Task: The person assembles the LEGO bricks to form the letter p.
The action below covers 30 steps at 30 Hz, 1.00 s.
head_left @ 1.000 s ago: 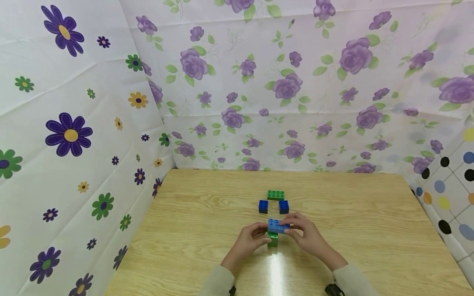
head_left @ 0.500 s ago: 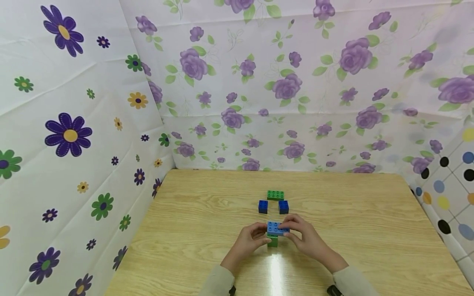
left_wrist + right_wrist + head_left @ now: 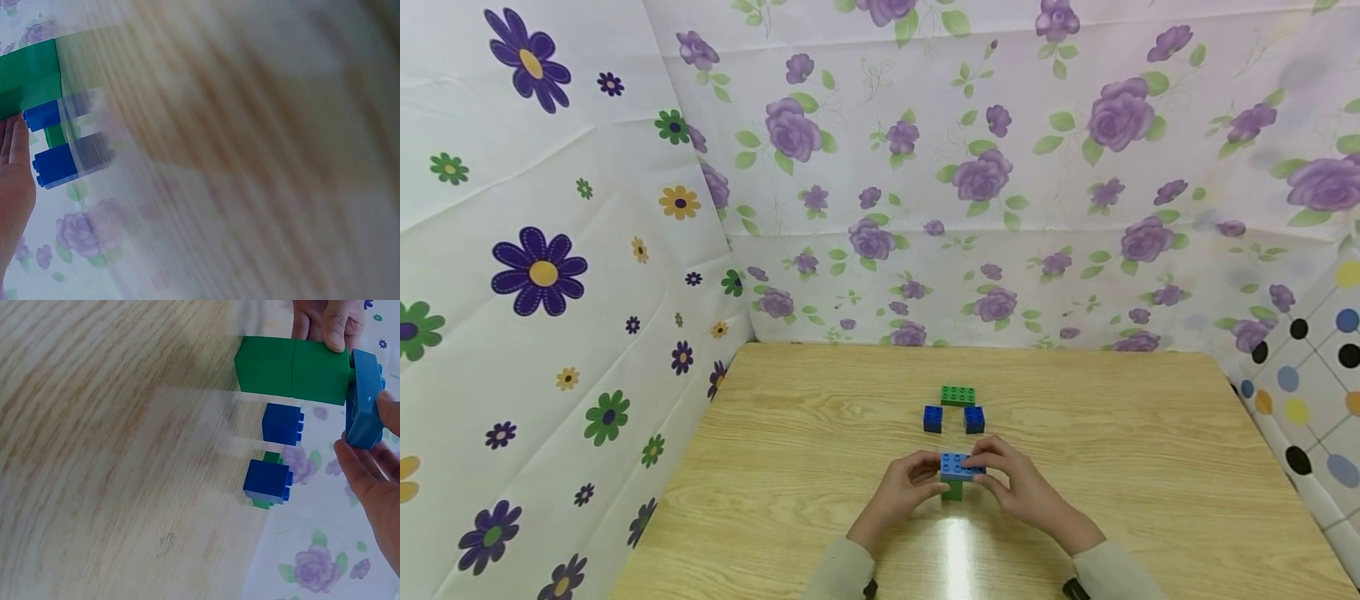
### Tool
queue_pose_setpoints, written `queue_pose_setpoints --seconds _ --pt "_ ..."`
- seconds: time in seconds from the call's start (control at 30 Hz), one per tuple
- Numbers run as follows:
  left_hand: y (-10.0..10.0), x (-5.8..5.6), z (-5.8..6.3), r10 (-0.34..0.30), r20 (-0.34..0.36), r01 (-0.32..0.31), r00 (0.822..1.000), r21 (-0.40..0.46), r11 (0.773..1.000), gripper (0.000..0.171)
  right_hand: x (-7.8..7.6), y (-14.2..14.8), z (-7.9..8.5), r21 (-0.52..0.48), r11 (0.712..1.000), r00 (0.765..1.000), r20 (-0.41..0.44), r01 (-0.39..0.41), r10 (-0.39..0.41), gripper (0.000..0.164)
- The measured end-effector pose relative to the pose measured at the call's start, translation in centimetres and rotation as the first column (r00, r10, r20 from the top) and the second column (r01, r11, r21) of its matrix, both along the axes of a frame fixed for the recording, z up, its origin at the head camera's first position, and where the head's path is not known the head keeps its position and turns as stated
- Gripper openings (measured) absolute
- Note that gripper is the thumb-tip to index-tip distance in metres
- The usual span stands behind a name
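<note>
Two green toy building bricks, stacked upright (image 3: 952, 492), stand on the table in front of the person. The left hand (image 3: 910, 486) grips this stack near its top, thumb on the near side. A light blue eight-stud brick (image 3: 953, 464) lies across the stack's top and overhangs to the right. Thumb and fingers of the right hand (image 3: 1021, 485) pinch its overhanging end. In the right wrist view, the light blue brick (image 3: 364, 403) sits slightly tilted at the studs of the green stack (image 3: 290, 369), a narrow gap showing. The left wrist view shows only part of the stack (image 3: 31, 74).
Two dark blue bricks, one on the left (image 3: 933, 419) and one on the right (image 3: 974, 420), stand apart beyond the hands. Behind them lies a green eight-stud brick (image 3: 958, 396). The wooden table (image 3: 805, 433) ends at flowered cloth walls (image 3: 865, 275).
The right hand has lowered the light blue brick onto the green stack, moving it slightly toward the person and covering the stack's top studs. The left hand has kept its grip.
</note>
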<state>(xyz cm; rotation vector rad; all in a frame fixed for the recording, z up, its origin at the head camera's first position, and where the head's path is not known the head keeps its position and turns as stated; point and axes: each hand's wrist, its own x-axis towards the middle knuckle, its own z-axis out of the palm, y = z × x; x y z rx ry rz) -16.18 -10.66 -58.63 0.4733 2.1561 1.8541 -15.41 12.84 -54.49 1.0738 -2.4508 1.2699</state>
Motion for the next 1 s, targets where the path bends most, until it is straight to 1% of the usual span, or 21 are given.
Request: queue_pose_setpoints --seconds 0.23,0.43,0.63,0.83,1.0 --pt "0.12 -0.06 0.05 -0.006 0.016 0.005 1.0 0.008 1.0 0.035 -0.06 0.21 -0.25 0.008 0.999 0.999 -0.013 -0.032 0.032 0.027" --pt "0.18 -0.03 0.09 0.012 0.023 -0.012 1.0 0.003 1.0 0.034 -0.02 0.08 -0.24 0.041 0.999 0.999 -0.025 -0.02 0.021 0.028" --pt "-0.02 0.04 0.01 0.008 0.007 -0.008 1.0 -0.001 1.0 0.034 0.21 -0.1 -0.16 0.066 0.998 1.0 -0.021 -0.015 0.017 0.029" --pt "0.01 0.01 0.0 -0.008 -0.014 0.008 1.0 0.005 1.0 0.034 0.43 -0.1 0.49 0.112 0.994 1.0 -0.02 0.0 0.002 0.029" --pt "0.0 -0.01 0.09 -0.008 -0.001 0.008 1.0 -0.001 1.0 0.035 0.49 -0.27 0.6 0.168 0.986 1.0 -0.019 -0.001 0.004 0.037"
